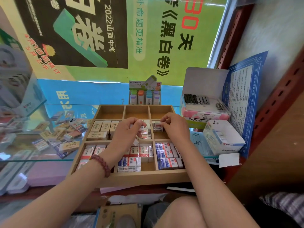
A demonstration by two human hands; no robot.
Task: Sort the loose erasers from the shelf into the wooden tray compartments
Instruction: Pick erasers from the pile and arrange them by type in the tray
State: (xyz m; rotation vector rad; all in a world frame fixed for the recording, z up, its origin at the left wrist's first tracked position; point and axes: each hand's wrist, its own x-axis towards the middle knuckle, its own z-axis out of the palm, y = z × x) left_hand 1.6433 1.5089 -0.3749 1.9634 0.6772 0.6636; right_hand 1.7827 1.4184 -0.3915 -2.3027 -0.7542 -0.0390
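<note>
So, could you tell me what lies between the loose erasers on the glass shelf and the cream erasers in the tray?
Only the wooden tray, namely its left wall, as the head view shows.

Both bare forearms reach forward, side by side. The left hand [127, 134], its back turned up, has the fingers curled round a small white eraser [141, 128]; a bead bracelet [100, 163] sits on its wrist. The right hand [175, 127] pinches a labelled eraser [157, 127] with bent fingertips.
</note>
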